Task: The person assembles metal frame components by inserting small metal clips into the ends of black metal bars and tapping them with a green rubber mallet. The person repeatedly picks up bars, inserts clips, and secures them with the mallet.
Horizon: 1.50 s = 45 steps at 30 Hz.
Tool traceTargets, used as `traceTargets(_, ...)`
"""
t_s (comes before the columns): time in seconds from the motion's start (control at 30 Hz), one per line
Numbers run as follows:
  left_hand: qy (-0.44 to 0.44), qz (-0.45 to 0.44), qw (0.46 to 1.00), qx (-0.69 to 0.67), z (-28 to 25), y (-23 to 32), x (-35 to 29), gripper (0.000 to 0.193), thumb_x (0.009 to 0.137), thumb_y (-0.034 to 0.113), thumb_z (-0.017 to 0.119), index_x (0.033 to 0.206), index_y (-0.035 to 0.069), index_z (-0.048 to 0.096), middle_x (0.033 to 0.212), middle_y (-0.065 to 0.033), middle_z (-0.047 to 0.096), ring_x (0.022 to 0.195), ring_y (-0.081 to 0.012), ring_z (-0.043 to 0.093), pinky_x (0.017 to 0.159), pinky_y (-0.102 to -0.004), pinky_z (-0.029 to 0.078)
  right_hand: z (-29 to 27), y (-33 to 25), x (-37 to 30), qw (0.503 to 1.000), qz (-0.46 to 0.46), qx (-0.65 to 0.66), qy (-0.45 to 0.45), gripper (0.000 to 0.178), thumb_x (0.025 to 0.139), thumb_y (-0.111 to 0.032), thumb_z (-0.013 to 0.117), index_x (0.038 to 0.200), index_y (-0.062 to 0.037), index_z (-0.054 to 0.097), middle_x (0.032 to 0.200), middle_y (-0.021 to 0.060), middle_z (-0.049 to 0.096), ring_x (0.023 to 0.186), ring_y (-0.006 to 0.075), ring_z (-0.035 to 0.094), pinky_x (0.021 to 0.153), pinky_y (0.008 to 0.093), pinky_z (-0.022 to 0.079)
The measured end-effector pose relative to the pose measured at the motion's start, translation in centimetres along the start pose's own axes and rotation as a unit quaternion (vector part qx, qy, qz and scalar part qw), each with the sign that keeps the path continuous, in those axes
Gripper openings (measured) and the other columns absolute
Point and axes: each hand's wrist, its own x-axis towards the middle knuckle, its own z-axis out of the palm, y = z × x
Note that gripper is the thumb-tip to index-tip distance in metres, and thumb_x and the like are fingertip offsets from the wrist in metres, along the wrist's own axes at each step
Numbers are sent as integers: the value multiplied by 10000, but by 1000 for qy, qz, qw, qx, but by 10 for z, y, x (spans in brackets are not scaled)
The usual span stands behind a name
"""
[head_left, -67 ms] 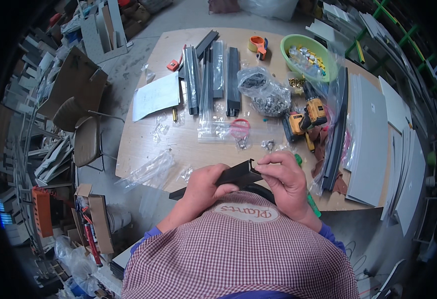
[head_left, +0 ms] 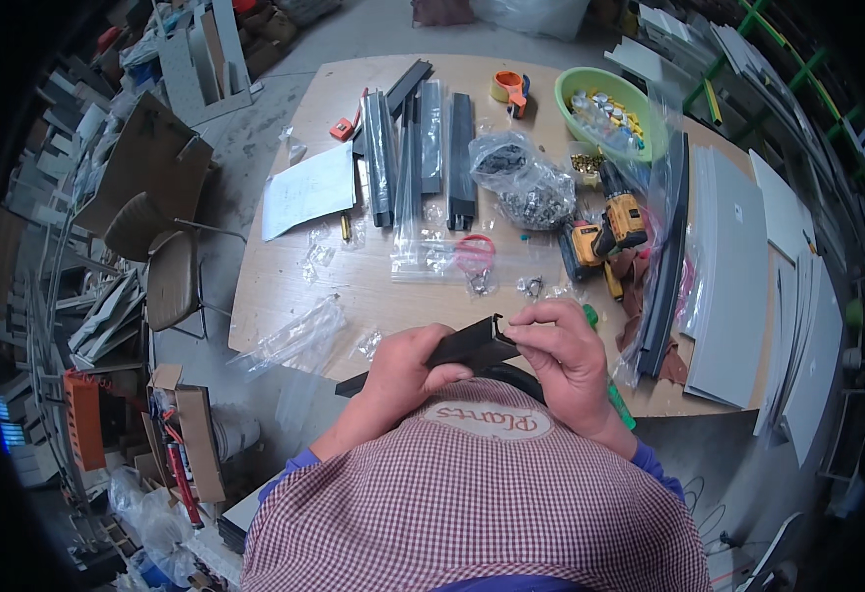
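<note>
My left hand [head_left: 401, 371] is wrapped round a long black channel-shaped profile [head_left: 472, 345], held slantwise in front of my apron at the table's near edge. The profile's open end points up to the right, while its other end sticks out below my left wrist. Close against that open end, my right hand [head_left: 569, 367] has thumb and fingertips pinched together. Whatever sits between those fingertips is too small or hidden to make out. Beyond my hands lie a clear bag with red scissors-like handles [head_left: 474, 254] and small metal fittings [head_left: 529, 287].
Dark profiles in plastic [head_left: 460, 158], a paper sheet [head_left: 311, 190], a bag of metal parts [head_left: 536, 197] and an orange tape dispenser [head_left: 511, 91] lie on the table [head_left: 265, 286]. Yellow-black power drills [head_left: 590, 244], a green basin [head_left: 605, 79] and grey panels [head_left: 728, 276] are on the right.
</note>
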Motion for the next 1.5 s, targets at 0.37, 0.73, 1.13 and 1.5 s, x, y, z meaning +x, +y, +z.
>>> traceTargets(0.37,-56,-52,997,-26,-1,-5,0,498,804,454,745,1031,33,604,847,-193,667,803,-390,662,685,-421,515,-9,0,8,993,-44,-97,-55,261,756,25,719,1005,-50,715,998,98,669,924,287,633,797,371,502)
traceTargets(0.73,-71,-72,995,3,2,-7,5,470,822,440,733,1011,29,605,847,-203,663,810,-402,652,688,-434,507,-1,7,2,993,-43,-94,-61,310,757,21,708,1065,-6,688,1195,152,674,1005,297,677,822,360,560)
traceTargets(1.13,-107,-101,961,-234,4,-28,22,471,879,432,699,994,-14,603,813,-53,632,783,-121,563,711,-305,482,3,22,3,979,121,162,-36,424,809,-10,732,1217,-14,617,1305,156,616,1167,266,632,959,340,532)
traceTargets(1.5,-123,-89,950,-274,7,-41,29,507,884,467,697,983,-23,615,836,-30,630,803,-107,561,718,-282,480,-1,29,6,995,69,63,-38,387,798,-34,753,1174,1,666,1211,190,670,1112,280,666,926,334,538)
